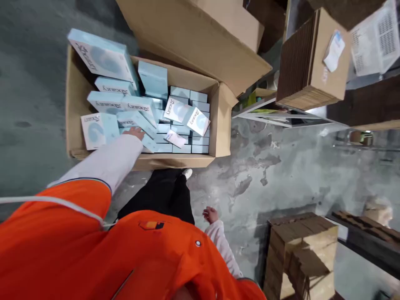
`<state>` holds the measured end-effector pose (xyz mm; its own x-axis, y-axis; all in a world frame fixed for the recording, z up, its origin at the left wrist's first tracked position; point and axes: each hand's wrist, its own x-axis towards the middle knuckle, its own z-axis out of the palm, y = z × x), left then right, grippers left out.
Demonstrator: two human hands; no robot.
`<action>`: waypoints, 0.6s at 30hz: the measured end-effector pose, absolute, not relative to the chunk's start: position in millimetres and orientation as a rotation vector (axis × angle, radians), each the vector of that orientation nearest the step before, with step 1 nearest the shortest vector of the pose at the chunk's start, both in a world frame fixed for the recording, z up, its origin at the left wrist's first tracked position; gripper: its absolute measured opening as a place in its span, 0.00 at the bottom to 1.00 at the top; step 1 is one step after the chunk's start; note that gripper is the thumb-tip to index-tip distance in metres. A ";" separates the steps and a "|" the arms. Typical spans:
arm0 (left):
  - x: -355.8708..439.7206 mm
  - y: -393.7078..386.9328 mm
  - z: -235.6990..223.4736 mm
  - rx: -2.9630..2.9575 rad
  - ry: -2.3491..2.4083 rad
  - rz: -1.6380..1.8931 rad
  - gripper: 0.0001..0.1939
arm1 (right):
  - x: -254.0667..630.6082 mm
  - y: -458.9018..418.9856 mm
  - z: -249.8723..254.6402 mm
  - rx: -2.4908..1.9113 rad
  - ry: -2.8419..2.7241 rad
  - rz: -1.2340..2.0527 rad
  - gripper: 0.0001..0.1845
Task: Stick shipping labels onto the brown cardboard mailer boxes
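Observation:
My left hand reaches into a large open carton and is closed at the lower edge of a tilted light blue box; its fingertips are partly hidden. Around it lie more light blue and white printed boxes, including one with a swirl just left of the hand and a big one at the far left corner. Smaller boxes stand in rows at the carton's right end, with two printed boxes and a pinkish slip on top. My right hand hangs beside my body, empty, fingers loosely apart.
A raised carton flap leans out at the back. To the right, a bundle of flat cardboard and a white basket rest by a metal rack. Stacked cartons stand lower right on the concrete floor.

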<state>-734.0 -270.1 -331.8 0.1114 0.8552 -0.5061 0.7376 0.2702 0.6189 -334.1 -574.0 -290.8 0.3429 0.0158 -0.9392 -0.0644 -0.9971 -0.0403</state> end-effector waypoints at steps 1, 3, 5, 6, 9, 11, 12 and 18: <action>-739.7 -272.7 -341.9 1.480 1.685 0.119 0.10 | -330.7 -574.8 -299.3 -2.538 0.075 1.708 0.09; -750.2 -276.3 -359.7 1.471 1.727 0.051 0.13 | -328.1 -569.7 -313.8 -2.547 0.110 1.638 0.07; -757.2 -277.5 -374.5 1.475 1.730 0.026 0.13 | -335.1 -557.7 -324.5 -2.529 0.132 1.631 0.07; -759.1 -277.6 -380.3 1.475 1.728 0.019 0.11 | -343.1 -549.9 -328.3 -2.513 0.141 1.645 0.07; -760.8 -280.1 -387.0 1.477 1.714 0.021 0.09 | -382.0 -519.9 -332.4 -2.422 0.156 1.728 0.06; -762.6 -286.6 -378.8 1.491 1.700 0.046 0.10 | -413.1 -494.3 -327.8 -2.306 0.167 1.811 0.06; -764.9 -291.7 -370.7 1.506 1.689 0.064 0.09 | -427.7 -479.6 -323.1 -2.234 0.177 1.858 0.05; -793.0 -334.2 -288.7 1.815 1.464 0.355 0.16 | -487.2 -381.9 -264.5 -1.586 0.271 2.259 0.27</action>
<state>-793.0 -334.2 -288.7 0.3029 0.9224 -0.2397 0.7101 -0.0507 0.7023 -487.2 -381.9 -264.5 -0.3009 0.1851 -0.9355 -0.4013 -0.9145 -0.0519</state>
